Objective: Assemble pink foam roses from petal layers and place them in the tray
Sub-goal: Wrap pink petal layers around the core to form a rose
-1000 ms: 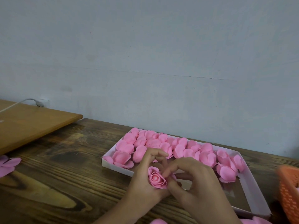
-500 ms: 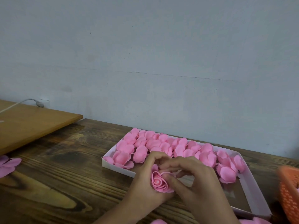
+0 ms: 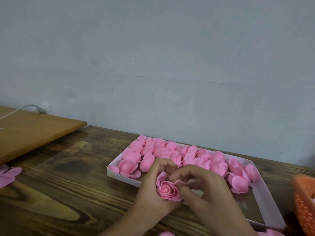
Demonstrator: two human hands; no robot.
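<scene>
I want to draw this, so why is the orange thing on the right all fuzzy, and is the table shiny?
Head view: the orange basket sits at the frame's edge, smeared and blurry; the wooden table carries a pale, soft sheen; the held rose looks fairly sharp.

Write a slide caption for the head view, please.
The left hand and right hand hold a pink foam rose before a part-filled tray.
</scene>
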